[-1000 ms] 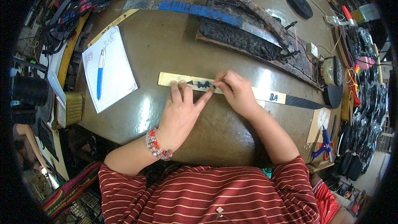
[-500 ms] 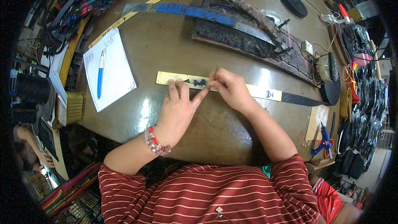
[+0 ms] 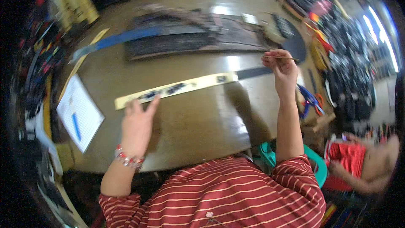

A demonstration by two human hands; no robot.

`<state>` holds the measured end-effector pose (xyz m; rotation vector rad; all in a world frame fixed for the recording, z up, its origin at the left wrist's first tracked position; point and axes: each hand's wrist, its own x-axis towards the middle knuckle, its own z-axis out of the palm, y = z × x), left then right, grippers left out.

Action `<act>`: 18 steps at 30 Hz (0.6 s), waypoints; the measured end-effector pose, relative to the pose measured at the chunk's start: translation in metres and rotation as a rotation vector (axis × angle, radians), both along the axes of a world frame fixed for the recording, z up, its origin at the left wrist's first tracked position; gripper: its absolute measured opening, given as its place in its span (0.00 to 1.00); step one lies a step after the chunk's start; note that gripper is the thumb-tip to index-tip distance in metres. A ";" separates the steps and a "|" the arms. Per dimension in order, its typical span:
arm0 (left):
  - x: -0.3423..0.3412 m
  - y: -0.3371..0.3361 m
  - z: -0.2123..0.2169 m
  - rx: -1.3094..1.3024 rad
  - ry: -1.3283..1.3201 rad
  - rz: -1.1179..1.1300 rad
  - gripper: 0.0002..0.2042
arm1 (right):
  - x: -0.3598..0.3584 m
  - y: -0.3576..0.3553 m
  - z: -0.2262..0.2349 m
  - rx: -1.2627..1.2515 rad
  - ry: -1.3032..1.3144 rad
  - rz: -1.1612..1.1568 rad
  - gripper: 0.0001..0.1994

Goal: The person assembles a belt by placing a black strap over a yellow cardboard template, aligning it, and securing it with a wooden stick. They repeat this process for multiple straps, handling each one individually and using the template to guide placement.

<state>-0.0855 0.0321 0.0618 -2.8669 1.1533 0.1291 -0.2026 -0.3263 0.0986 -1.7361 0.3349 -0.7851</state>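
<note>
A pale yellow strip with black markings lies on the table in front of me. From its right end runs a black strap. My left hand rests at the strip's lower edge near the left end, fingers apart and fingertips touching it. Raised above the table on the right, my right hand pinches a thin brown stick, held roughly level. Motion blurs the view, so the stick's tip is unclear.
Dark worn boards lie beyond the strip, with a blue-covered strip across them. A notepad with a blue pen is at left. A blue glue gun sits right; a person in red shorts is behind it.
My right hand has lifted off the yellow strip and swung right with the stick. My left hand has slid toward the strip's left end. The whole view has turned.
</note>
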 end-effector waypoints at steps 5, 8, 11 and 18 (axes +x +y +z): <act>0.001 -0.004 0.005 0.008 -0.100 -0.067 0.30 | -0.120 -0.043 -0.009 -0.270 0.163 -0.609 0.03; 0.000 -0.005 0.007 0.009 -0.108 -0.065 0.30 | -0.140 -0.050 -0.039 -0.267 0.356 -0.712 0.04; -0.001 -0.006 0.009 0.031 -0.060 -0.025 0.31 | -0.136 -0.060 -0.069 -0.337 0.384 -0.749 0.04; -0.004 -0.006 0.007 0.014 -0.112 -0.040 0.32 | -0.131 -0.070 -0.084 -0.704 0.347 -0.759 0.05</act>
